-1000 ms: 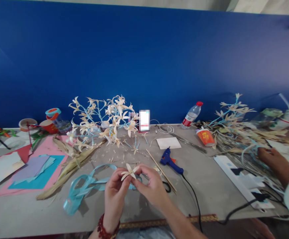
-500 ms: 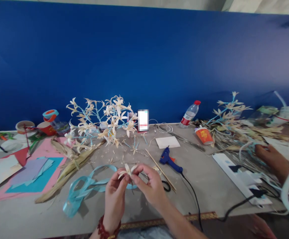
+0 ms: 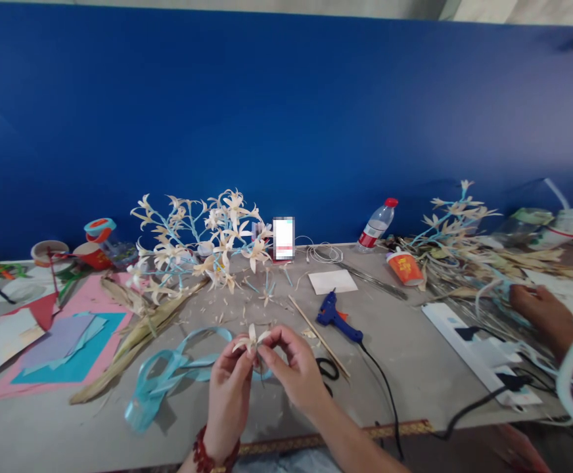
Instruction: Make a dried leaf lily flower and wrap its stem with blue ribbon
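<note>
Between my two hands is a small cream handmade flower (image 3: 252, 337) with pointed petals and a thin stem end below. My left hand (image 3: 230, 371) pinches it from the left, with a red beaded bracelet (image 3: 211, 450) at the wrist. My right hand (image 3: 294, 364) is closed at the flower's right side, thumb and forefinger on a petal or its base. A loose coil of light-blue ribbon (image 3: 156, 381) lies left of my hands. Scissors (image 3: 328, 369), with dark handles, lie partly hidden behind my right hand. A thin wooden stick (image 3: 319, 336) lies beyond it.
A blue glue gun (image 3: 338, 316) lies to the right, its cord hanging over the table edge. Behind stand cream flower branches (image 3: 227, 236) and a phone (image 3: 283, 238). A power strip (image 3: 478, 355) and another person's hand (image 3: 543, 312) are at right. Coloured paper (image 3: 64, 348) lies left.
My right hand has shifted very slightly, and the flower has turned a little between the fingers. At right, the other person's hand has moved slightly to the right.
</note>
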A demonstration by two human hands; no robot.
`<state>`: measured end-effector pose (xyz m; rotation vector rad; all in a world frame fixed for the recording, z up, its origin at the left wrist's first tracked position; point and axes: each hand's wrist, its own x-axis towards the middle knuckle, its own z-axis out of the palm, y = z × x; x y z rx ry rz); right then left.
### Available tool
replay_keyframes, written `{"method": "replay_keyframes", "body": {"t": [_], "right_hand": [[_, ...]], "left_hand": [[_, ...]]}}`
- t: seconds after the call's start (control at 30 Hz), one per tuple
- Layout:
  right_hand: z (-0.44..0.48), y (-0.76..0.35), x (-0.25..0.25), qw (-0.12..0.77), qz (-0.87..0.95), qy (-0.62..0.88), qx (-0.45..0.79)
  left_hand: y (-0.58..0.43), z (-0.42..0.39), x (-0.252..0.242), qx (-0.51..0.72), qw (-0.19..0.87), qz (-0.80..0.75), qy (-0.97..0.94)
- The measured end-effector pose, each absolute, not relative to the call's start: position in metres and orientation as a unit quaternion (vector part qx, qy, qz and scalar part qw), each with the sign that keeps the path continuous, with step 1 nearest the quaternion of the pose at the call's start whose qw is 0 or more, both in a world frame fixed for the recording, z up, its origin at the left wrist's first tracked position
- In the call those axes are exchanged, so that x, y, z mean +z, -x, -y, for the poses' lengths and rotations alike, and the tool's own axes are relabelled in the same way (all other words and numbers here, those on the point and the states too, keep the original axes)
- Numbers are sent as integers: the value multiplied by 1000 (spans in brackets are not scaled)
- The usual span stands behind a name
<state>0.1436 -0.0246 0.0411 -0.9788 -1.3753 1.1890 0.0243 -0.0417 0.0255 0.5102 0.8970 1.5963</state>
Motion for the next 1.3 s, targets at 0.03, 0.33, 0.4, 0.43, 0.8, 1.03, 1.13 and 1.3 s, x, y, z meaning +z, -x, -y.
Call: {"method": "replay_keyframes", "body": {"t": [0.03,0.33,0.4,0.43,0.8,1.03,1.13,1.3], "right_hand": [[24,-144,40,513,568,405,499],[25,-143,42,513,573,413,488],[25,-142,42,516,581,424,465],[26,-142,42,517,586,429,452],[28,-143,42,531,622,420,393],[31,-147,44,526,645,421,361],[31,-148,41,524,648,423,356],[30,-150,43,524,648,420,358]], "left_hand": [[-24,42,25,682,580,-388,-220],[-25,43,22,682,577,-384,-232],[-26,44,21,689,576,-381,-222],[-26,44,20,692,573,-380,-218],[-24,45,19,696,530,-410,-257],[-20,50,22,670,544,-403,-304],[-21,51,22,676,542,-397,-303],[-22,50,18,663,545,-404,-315]]}}
